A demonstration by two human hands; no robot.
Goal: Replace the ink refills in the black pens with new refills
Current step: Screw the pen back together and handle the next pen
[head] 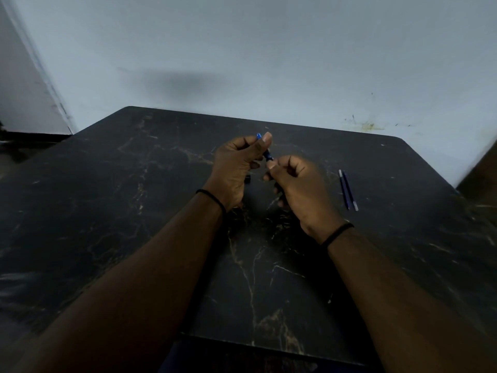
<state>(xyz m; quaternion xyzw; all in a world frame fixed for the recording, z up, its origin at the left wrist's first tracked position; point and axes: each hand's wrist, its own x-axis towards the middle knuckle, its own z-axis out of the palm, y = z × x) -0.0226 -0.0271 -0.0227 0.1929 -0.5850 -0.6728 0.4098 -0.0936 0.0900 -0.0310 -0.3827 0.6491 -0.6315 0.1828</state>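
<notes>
I see the pen (266, 153) held above the middle of the dark marbled table (134, 211), its blue end sticking out at 11 o'clock. My left hand (236, 168) curls around its upper part; my right hand (298, 184) pinches the lower end. Two refills (348, 190) lie side by side at 3 o'clock, well apart from my hands. A small black piece (248, 178) sits just below the left hand.

You've got a dark marble-look table (113, 200) with pale gold veins, rounded far corners, pushed against a pale blue-grey wall (269, 55). Wall has yellowish smudges (368, 126) low on your right and a soft dark shadow (185, 83) above the table. Black wristbands (213, 197) on both your wrists.
</notes>
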